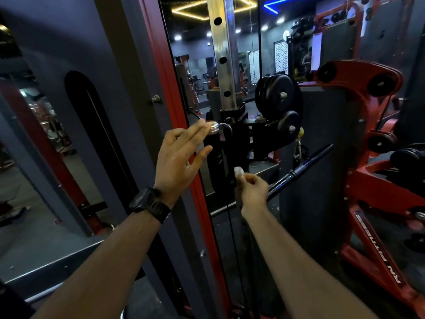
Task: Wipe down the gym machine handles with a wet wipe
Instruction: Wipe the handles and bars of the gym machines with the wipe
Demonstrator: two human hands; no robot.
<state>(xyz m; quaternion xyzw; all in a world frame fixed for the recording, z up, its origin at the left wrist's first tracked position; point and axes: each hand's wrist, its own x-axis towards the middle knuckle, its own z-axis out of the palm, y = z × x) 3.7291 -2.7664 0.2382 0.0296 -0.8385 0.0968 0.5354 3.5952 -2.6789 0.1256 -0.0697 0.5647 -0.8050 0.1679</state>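
Two arms [115, 261] are reaching out. Left hand [181, 155] is holding fingers [195, 132] straight, tips beside a silver knob [214, 129] at 1 o'clock. Right hand [251, 192] is pinching the wet wipe [239, 173], black handle bar [303, 168] sitting at its 2 o'clock.

One head camera, looking forward and down.
It sits close behind the left hand [181, 155] and right hand [251, 189], facing the tall red and grey metal gym machine frame [171, 88].
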